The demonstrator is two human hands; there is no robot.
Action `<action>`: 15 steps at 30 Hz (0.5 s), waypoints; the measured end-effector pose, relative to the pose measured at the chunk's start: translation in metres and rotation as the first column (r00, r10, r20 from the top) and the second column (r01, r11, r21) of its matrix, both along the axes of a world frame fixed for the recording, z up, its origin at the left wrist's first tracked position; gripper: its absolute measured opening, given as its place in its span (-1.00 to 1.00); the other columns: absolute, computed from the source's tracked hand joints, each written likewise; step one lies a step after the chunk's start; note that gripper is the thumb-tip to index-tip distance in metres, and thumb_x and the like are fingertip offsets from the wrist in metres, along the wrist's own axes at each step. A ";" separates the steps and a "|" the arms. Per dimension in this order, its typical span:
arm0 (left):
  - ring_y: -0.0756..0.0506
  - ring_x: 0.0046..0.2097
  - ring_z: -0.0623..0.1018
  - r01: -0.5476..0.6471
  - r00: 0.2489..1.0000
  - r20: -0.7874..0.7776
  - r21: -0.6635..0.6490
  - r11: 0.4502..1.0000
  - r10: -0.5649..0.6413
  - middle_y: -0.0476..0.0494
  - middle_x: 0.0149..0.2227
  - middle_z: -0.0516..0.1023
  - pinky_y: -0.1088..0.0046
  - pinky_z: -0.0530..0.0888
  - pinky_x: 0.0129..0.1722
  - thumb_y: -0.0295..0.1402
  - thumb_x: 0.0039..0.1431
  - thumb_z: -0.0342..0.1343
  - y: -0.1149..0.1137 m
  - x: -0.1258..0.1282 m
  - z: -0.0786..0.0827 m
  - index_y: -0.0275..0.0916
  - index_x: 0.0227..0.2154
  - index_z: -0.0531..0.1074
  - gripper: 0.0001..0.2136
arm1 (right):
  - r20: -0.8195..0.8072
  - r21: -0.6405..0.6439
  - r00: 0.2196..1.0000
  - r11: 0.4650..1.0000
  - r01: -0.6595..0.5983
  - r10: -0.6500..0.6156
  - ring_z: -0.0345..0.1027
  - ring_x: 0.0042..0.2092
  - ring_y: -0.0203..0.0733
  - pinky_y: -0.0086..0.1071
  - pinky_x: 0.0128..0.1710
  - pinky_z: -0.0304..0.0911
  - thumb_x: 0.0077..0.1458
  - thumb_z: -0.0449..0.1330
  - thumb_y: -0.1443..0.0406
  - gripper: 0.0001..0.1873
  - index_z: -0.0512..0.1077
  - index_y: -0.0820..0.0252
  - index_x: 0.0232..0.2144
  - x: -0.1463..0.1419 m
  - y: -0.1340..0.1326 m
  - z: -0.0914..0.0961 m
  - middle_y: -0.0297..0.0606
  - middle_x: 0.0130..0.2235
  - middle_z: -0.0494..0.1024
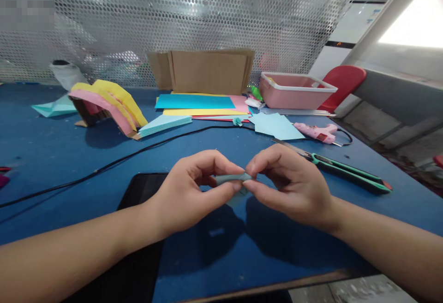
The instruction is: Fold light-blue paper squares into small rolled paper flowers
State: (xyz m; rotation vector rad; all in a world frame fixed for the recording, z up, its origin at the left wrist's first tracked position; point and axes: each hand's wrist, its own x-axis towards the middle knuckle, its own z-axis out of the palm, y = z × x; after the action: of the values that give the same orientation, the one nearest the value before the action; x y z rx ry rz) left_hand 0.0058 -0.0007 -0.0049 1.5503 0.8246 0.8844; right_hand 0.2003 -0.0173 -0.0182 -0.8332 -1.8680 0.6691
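Head view, frame centre: left hand point(188, 192) and right hand point(290, 185) both pinch tight on one small pale-teal folded paper point(230, 179), held just above the blue table point(69, 155). Looks mid-crease. Green-handled cutter point(346, 171) lies to the right.

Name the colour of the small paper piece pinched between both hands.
The paper piece is pale teal; the head view shows it.

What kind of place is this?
Probably a paper-craft workbench: coloured paper sheets, a pink glue gun and green-handled scissors lie on the blue table, and the left hand and right hand pinch a small folded paper piece.
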 end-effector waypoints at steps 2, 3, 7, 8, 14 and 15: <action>0.02 -0.38 0.48 -0.005 1.000 -0.009 0.052 0.999 0.006 0.00 -0.43 0.51 0.54 0.43 -0.36 -0.40 0.03 0.27 0.000 -0.001 0.001 -0.22 -0.41 0.52 -0.94 | -0.042 -0.032 0.999 0.999 -0.020 0.019 0.41 -0.38 -0.32 -0.46 -0.39 0.40 0.08 0.24 0.39 -0.84 0.30 0.13 -0.34 -0.001 0.000 0.001 -0.34 -0.39 0.46; 0.03 -0.39 0.46 -0.014 1.000 -0.008 0.062 0.998 0.015 0.02 -0.44 0.48 0.55 0.42 -0.38 -0.38 0.04 0.27 0.000 -0.001 0.002 -0.20 -0.39 0.53 -0.93 | -0.065 -0.051 0.998 0.998 -0.022 0.019 0.41 -0.37 -0.32 -0.46 -0.37 0.41 0.08 0.24 0.38 -0.84 0.30 0.13 -0.33 -0.001 0.001 0.002 -0.34 -0.38 0.46; 0.07 -0.46 0.36 -0.147 0.988 -0.047 0.047 0.988 0.149 0.07 -0.45 0.37 0.59 0.35 -0.47 -0.30 0.06 0.27 0.005 -0.004 0.003 -0.08 -0.16 0.55 -0.75 | -0.138 -0.097 0.984 0.990 0.099 -0.112 0.41 -0.41 -0.30 -0.44 -0.43 0.39 0.09 0.27 0.33 -0.84 0.33 0.11 -0.33 0.007 0.011 0.007 -0.34 -0.42 0.46; 0.08 -0.46 0.35 -0.172 0.983 -0.064 0.028 0.985 0.173 0.07 -0.43 0.38 0.59 0.34 -0.47 -0.28 0.07 0.26 0.007 -0.005 0.003 -0.05 -0.09 0.53 -0.70 | -0.164 -0.090 0.971 0.982 0.163 -0.176 0.42 -0.41 -0.29 -0.43 -0.43 0.39 0.09 0.28 0.32 -0.85 0.33 0.10 -0.33 0.010 0.014 0.008 -0.34 -0.43 0.46; 0.05 -0.36 0.45 -0.115 0.993 0.024 -0.100 0.988 0.118 0.03 -0.35 0.52 0.58 0.41 -0.32 -0.26 0.13 0.22 0.009 -0.002 0.002 -0.20 -0.20 0.50 -0.80 | -0.111 -0.237 0.994 0.971 -0.023 -0.004 0.49 -0.31 -0.23 -0.38 -0.34 0.45 0.00 0.35 0.27 -0.68 0.31 0.13 -0.24 0.005 0.012 0.003 -0.29 -0.33 0.54; 0.06 -0.36 0.45 -0.098 0.993 0.051 -0.104 0.990 0.104 0.04 -0.37 0.51 0.58 0.42 -0.30 -0.29 0.13 0.23 0.009 -0.001 0.002 -0.21 -0.25 0.48 -0.83 | -0.096 -0.286 0.994 0.955 -0.071 0.046 0.50 -0.31 -0.24 -0.39 -0.34 0.46 -0.04 0.37 0.30 -0.60 0.29 0.13 -0.19 0.001 0.009 0.002 -0.30 -0.32 0.55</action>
State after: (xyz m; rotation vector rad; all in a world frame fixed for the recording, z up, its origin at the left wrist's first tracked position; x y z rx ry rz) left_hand 0.0046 0.0081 -0.0029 1.3996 0.8998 0.9410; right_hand 0.2013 -0.0079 -0.0161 -0.9202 -1.7443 1.0188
